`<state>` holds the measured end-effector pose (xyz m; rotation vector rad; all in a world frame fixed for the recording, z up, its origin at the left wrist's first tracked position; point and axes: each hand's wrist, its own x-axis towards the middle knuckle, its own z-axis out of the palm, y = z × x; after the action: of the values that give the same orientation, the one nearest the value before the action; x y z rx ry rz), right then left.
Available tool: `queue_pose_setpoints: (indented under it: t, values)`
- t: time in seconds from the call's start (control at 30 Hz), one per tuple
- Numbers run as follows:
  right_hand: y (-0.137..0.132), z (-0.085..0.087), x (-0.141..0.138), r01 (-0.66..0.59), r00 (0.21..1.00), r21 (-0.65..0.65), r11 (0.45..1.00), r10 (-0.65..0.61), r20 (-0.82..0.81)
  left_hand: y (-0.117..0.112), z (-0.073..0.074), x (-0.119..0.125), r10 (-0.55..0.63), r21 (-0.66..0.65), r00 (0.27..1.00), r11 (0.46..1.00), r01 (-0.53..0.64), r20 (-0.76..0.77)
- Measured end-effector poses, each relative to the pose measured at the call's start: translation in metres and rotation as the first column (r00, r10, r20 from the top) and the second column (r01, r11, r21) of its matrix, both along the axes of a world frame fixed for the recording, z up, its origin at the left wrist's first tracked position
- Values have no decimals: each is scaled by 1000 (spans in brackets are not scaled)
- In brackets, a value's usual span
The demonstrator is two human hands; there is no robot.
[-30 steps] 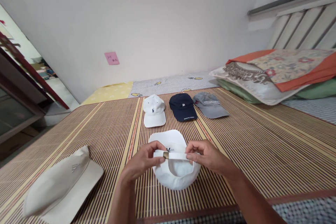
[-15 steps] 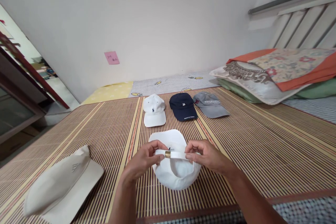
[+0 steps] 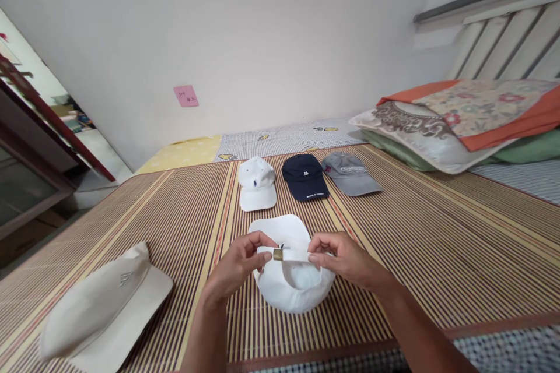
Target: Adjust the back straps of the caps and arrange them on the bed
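A white cap [image 3: 291, 285] lies on the striped bamboo mat [image 3: 437, 245] right in front of me, its back opening facing me. My left hand [image 3: 238, 265] pinches the cap's white back strap beside a small brass buckle [image 3: 277, 254]. My right hand [image 3: 345, 259] pinches the same strap on the other side of the buckle. Both hands are closed on the strap, which is stretched between them.
Beyond it lie a white cap [image 3: 257, 183], a navy cap [image 3: 305, 177] and a grey cap [image 3: 350, 173] in a row. A beige hat [image 3: 105, 309] lies at the near left. Pillows [image 3: 455, 122] are stacked at the right; a pink note [image 3: 186, 95] is on the wall.
My hands have drawn slightly closer together along the strap, and the strap and buckle sit a little higher. The cap has hardly shifted.
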<state>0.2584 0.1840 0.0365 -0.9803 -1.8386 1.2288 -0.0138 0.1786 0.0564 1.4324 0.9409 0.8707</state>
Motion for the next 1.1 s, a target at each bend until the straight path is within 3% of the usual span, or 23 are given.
queue_pose_setpoints:
  t: [0.4,0.67,0.87,1.1]
  values:
    - [1,-3,1,18,1000,-19,1000,-18,-24,1,-1,3,48,44,999,998,-47,-20]
    - [4,-9,5,-86,996,-60,994,85,-26,4,-5,-4,95,85,995,992,-93,-15]
    - [5,-7,4,-12,1000,-34,999,12,0,3,-3,-8,40,105,989,994,-25,-145]
    - [8,-13,13,-20,1000,18,1000,21,-23,4,-5,-20,89,165,964,985,-48,-252]
